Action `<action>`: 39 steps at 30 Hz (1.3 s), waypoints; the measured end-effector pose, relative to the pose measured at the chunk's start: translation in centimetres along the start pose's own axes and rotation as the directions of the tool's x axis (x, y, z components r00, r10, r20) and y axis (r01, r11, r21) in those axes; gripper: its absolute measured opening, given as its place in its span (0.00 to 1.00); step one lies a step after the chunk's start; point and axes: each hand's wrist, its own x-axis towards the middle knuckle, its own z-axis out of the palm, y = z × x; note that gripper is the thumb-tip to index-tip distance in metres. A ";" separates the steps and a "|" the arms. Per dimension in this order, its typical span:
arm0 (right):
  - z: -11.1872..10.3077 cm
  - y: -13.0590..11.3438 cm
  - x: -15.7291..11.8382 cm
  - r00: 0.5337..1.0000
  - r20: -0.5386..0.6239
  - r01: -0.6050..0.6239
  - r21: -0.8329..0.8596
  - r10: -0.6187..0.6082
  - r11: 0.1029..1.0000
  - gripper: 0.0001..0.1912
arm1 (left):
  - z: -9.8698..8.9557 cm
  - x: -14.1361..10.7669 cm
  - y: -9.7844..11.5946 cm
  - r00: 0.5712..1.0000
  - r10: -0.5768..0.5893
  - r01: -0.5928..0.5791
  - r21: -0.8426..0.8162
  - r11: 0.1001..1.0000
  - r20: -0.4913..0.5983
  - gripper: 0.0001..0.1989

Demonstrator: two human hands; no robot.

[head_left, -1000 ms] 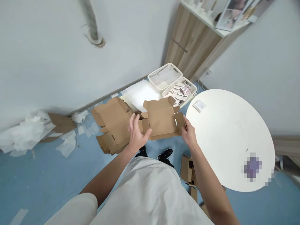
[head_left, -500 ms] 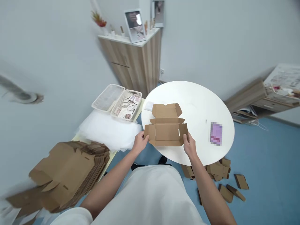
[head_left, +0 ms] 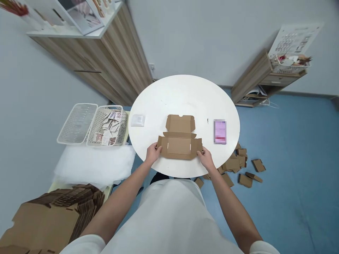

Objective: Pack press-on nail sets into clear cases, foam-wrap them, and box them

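An unfolded brown cardboard box (head_left: 179, 145) is at the near side of the round white table (head_left: 185, 95), its lid panel lying away from me. My left hand (head_left: 153, 153) grips its left side flap, thumb on top. The right side flap is pinched in my right hand (head_left: 205, 157). Both side flaps are tilted up a little. To the left on the table lies a small clear plastic packet (head_left: 138, 120). A blurred pink-purple item (head_left: 220, 132) lies to the right of the box.
On my left stand a white basket (head_left: 91, 141) of cards and small packets, white sheet material (head_left: 92, 162) and a stack of flat cardboard (head_left: 45, 222). Several small folded boxes (head_left: 245, 180) lie on the blue floor at right. A wooden cabinet (head_left: 116, 53) stands behind left.
My view has turned to the right. Both hands have brought the cardboard box further over the table and lower, flatter to its top, still holding both side flaps.
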 end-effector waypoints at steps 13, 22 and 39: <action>-1.1 -1.6 3.9 0.988 -0.107 0.063 -0.394 -0.113 0.917 0.36 | 0.4 -3.4 1.5 0.895 0.413 -0.442 0.453 0.774 0.168 0.27; 1.2 -4.1 12.2 0.996 -0.038 -0.091 -0.199 0.085 0.976 0.24 | 1.8 -2.3 2.6 0.856 0.412 -0.517 0.525 0.676 0.313 0.24; 1.7 -4.2 9.4 0.999 0.051 0.001 -0.347 0.018 0.938 0.16 | 1.1 1.7 5.1 0.844 0.342 -0.535 0.627 0.566 0.412 0.45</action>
